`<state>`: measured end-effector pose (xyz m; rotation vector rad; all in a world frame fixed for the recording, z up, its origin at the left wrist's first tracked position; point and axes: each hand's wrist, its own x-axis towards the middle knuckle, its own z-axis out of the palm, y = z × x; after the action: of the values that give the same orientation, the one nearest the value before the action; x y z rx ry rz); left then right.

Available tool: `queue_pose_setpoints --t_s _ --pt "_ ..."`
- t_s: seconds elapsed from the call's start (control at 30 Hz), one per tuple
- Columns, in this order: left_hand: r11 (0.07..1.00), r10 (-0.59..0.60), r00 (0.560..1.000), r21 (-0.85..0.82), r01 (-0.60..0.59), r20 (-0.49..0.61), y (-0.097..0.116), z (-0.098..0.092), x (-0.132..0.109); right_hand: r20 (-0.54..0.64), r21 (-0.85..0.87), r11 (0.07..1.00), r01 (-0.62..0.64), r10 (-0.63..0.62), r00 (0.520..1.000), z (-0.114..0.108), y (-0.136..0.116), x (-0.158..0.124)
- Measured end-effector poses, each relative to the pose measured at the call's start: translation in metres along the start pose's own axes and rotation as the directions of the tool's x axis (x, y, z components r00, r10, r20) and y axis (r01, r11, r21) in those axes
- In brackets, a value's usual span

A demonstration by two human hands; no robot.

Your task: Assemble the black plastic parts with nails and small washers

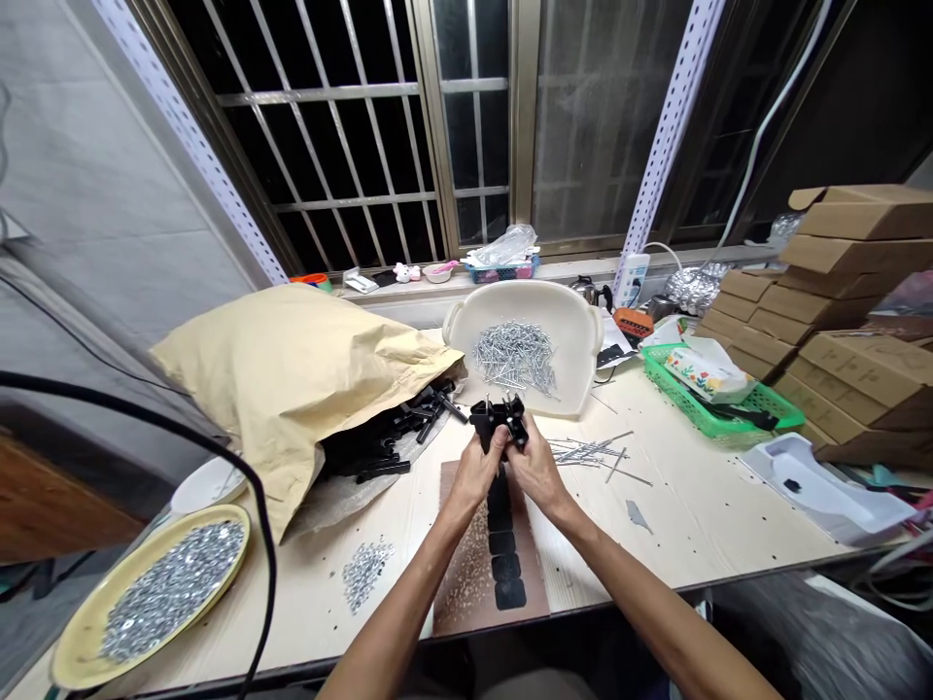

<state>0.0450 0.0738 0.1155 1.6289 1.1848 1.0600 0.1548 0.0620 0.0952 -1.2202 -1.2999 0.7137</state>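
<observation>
Both of my hands meet over the middle of the table and grip a small black plastic part point(499, 416). My left hand point(477, 469) closes on its left side, my right hand point(534, 465) on its right. Below them a row of black pieces point(502, 554) lies on a brown board point(466, 583). Loose metal pins point(590, 451) lie just right of my hands. A white tray point(575, 326) behind holds a heap of pins point(516, 356).
A tan paper bag point(292, 365) spills black parts point(394, 442) at the left. A yellow plate point(80, 642) holds small metal bits, with more point(366, 569) loose on the table. A green basket point(718, 413), stacked cardboard boxes point(838, 292) and a white tray point(823, 486) stand right.
</observation>
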Motion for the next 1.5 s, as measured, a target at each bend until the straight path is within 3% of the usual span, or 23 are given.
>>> queue_pose_setpoints --t_s 0.13,0.23,0.47,0.57,0.67,0.77,0.83,0.9,1.0,1.1,1.27,1.5 --pt "0.992 0.067 0.995 -0.103 -0.073 -0.069 0.002 0.005 -0.003 0.008 -0.038 0.999 0.031 -0.031 1.0 0.002 0.001 -0.002" --pt "0.982 0.013 0.992 -0.183 -0.036 -0.126 0.007 0.009 -0.003 -0.03 -0.035 0.998 0.061 -0.062 0.998 0.005 0.001 -0.003" --pt "0.952 -0.029 0.981 -0.304 -0.031 -0.19 0.013 0.007 -0.006 0.023 0.167 0.986 0.01 -0.014 1.0 0.013 -0.008 -0.003" --pt "0.948 -0.043 0.988 -0.319 -0.006 -0.145 0.014 0.007 -0.009 0.099 0.266 0.963 -0.031 0.005 0.995 0.012 -0.009 0.001" --pt "0.896 -0.084 0.995 -0.441 0.055 -0.047 0.011 0.004 -0.005 0.166 0.142 0.987 0.075 -0.098 0.981 0.009 -0.005 0.003" --pt "0.776 -0.21 0.974 -0.593 0.216 0.079 0.004 0.001 0.002 0.293 -0.014 0.99 0.144 -0.133 0.947 0.004 -0.003 0.001" --pt "0.71 -0.264 0.956 -0.645 0.282 0.127 -0.001 0.0 0.005 0.396 0.0 0.994 0.106 -0.097 0.913 -0.002 -0.004 -0.001" --pt "0.712 -0.254 0.963 -0.658 0.246 0.085 -0.002 -0.002 0.006 0.488 0.112 0.994 0.016 -0.069 0.87 -0.009 -0.007 -0.003" --pt "0.872 -0.128 0.976 -0.489 0.027 -0.175 -0.001 -0.007 0.002 0.551 0.271 0.955 -0.119 -0.053 0.833 -0.021 -0.015 -0.008" --pt "0.971 0.085 0.933 -0.182 -0.157 -0.348 0.001 -0.015 -0.003 0.513 0.298 0.942 -0.153 -0.023 0.858 -0.03 -0.017 -0.012" --pt "0.968 0.192 0.895 -0.072 -0.24 -0.403 -0.002 -0.024 0.0 0.374 0.348 0.918 -0.192 0.051 0.926 -0.036 -0.01 -0.019" --pt "0.969 0.242 0.882 0.141 -0.201 -0.404 -0.01 -0.039 0.004 0.244 0.344 0.924 -0.165 0.082 0.966 -0.039 0.0 -0.029"
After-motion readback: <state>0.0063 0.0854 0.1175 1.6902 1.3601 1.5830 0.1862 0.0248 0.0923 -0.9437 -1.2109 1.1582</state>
